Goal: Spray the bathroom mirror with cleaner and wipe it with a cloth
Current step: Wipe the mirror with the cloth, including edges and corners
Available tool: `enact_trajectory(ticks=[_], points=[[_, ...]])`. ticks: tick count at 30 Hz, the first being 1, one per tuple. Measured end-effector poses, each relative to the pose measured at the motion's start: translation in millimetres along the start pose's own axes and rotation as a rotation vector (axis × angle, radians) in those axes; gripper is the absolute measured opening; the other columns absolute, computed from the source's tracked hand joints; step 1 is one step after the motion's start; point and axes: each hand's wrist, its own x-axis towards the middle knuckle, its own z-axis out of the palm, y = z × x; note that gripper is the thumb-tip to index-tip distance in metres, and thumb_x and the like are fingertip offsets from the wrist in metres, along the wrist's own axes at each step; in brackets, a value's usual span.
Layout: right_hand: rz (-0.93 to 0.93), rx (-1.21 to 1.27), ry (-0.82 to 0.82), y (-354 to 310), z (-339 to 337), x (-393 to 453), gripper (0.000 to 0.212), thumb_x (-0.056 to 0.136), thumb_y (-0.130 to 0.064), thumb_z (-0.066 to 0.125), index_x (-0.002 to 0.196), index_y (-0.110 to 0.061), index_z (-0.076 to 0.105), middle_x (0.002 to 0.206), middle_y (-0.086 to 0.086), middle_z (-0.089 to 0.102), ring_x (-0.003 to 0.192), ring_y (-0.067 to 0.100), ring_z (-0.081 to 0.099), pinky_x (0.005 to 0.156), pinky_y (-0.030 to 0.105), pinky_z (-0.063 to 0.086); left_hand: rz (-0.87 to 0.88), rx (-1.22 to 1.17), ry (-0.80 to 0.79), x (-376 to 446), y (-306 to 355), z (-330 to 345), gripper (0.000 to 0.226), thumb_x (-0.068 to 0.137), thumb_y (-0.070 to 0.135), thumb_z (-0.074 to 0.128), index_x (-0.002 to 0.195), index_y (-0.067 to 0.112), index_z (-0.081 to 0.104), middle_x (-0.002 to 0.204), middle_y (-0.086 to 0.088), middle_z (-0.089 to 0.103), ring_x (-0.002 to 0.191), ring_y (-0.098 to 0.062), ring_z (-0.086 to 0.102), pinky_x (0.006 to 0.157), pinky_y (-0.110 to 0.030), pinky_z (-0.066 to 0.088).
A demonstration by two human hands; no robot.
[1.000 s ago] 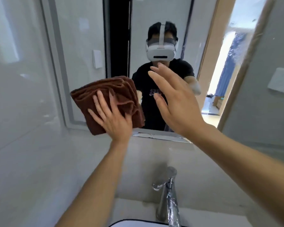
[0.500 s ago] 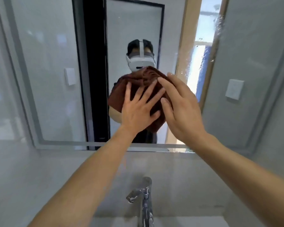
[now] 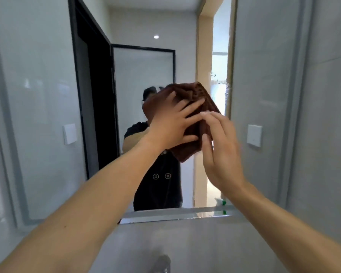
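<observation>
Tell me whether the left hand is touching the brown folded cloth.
Touching. The head view shows the left hand spread flat on the brown folded cloth, fingers pressing into its surface.

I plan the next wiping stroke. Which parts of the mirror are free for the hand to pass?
Free: mirror glass left of the cloth, and below it down to the lower edge. Crowded: around the cloth, where left hand presses it and right hand hovers close.

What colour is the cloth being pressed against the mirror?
The cloth is a dark reddish brown, plain with no pattern, seen in the head view.
</observation>
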Motion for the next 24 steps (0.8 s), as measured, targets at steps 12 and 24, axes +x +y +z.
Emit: enact_trajectory(ticks=[12,24], points=[[0.084,-0.214,0.055,23.0,59.7,74.5,0.050,0.095,-0.019,0.048,0.141,-0.002,0.049,0.146,0.015,0.048,0.135,0.029,0.045,0.113,0.045,0.038,-0.484,-1.227,-0.133,72.9,-71.3,-97.2,0.036,0.098,0.001,0.044,0.121,0.007,0.071,0.119,-0.003,0.073,0.113,-0.005,0.064,0.077,0.002,0.039],[-0.043,-0.532,0.144,7.5,114.5,138.7,0.071,0.101,-0.052,0.032,0.159,-0.012,0.022,0.166,0.008,0.022,0.154,0.027,0.016,0.125,0.053,0.009,-0.362,0.220,0.281,-4.0,-149.6,-95.6,0.043,0.097,0.028,0.042,0.136,0.018,0.058,0.148,-0.009,0.052,0.139,-0.029,0.045,0.116,-0.054,0.029]])
